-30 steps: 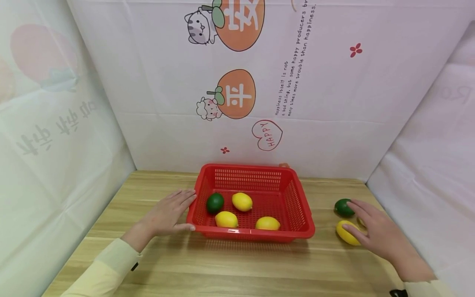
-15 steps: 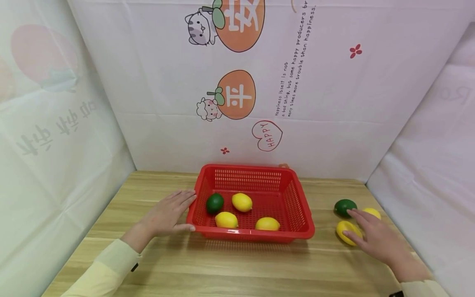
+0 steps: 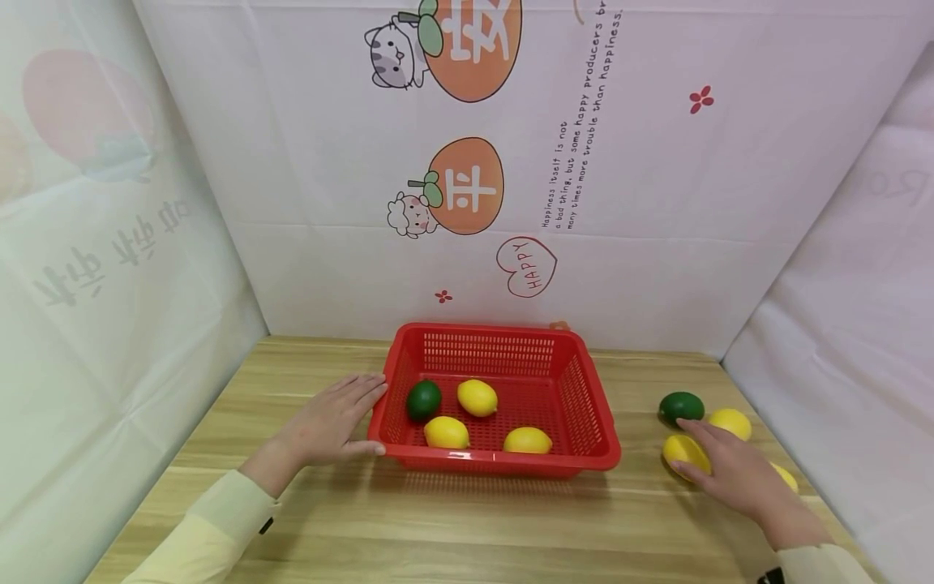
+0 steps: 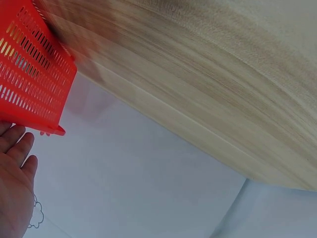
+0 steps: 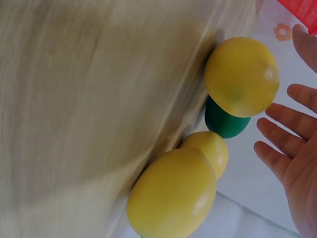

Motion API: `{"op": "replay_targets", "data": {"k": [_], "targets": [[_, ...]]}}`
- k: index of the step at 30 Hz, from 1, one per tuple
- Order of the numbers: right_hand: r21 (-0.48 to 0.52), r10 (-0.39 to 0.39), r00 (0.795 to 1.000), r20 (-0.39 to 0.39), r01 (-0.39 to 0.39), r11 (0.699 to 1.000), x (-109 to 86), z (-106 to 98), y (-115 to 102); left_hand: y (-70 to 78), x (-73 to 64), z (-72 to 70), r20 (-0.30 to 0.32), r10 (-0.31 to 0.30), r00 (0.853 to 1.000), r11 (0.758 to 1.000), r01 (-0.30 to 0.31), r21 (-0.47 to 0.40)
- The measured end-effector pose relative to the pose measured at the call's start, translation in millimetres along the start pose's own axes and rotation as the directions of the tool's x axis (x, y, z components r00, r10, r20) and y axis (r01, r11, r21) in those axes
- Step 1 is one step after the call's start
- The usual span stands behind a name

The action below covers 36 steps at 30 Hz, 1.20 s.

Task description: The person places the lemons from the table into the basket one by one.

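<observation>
Pale tabletop (image 3: 452, 531) carried a red basket (image 3: 511, 462), left hand (image 3: 328, 426) straight-fingered against its nine-o'clock rim. Right hand (image 3: 740, 474), fingers spread, had a yellow lemon (image 3: 683, 451) at ten o'clock; a second lemon (image 3: 786, 477) had newly appeared at three.

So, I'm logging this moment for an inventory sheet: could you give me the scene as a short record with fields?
Surface: wood-grain table
Container: red basket
Inside: three lemons, one green fruit
Right of basket: three lemons, one green fruit
Left hand: at the basket's left rim
Right hand: at the loose lemon nearest the basket; contact unclear
</observation>
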State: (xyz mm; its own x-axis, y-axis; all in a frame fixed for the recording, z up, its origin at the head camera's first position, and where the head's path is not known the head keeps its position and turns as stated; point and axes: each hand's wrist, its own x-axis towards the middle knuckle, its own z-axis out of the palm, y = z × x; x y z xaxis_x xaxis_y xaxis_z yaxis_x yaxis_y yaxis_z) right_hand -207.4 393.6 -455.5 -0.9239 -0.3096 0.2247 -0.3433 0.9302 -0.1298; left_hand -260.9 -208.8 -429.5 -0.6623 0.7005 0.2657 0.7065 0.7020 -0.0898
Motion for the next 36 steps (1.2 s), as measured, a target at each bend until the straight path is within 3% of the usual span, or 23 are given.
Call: {"op": "replay_targets", "data": {"k": [36], "targets": [[0.035,0.022,0.996,0.083,-0.025,0.999,6.5,22,5,0.2,0.4,1.1,0.036,-0.018,0.999,1.000,0.017,0.020]]}}
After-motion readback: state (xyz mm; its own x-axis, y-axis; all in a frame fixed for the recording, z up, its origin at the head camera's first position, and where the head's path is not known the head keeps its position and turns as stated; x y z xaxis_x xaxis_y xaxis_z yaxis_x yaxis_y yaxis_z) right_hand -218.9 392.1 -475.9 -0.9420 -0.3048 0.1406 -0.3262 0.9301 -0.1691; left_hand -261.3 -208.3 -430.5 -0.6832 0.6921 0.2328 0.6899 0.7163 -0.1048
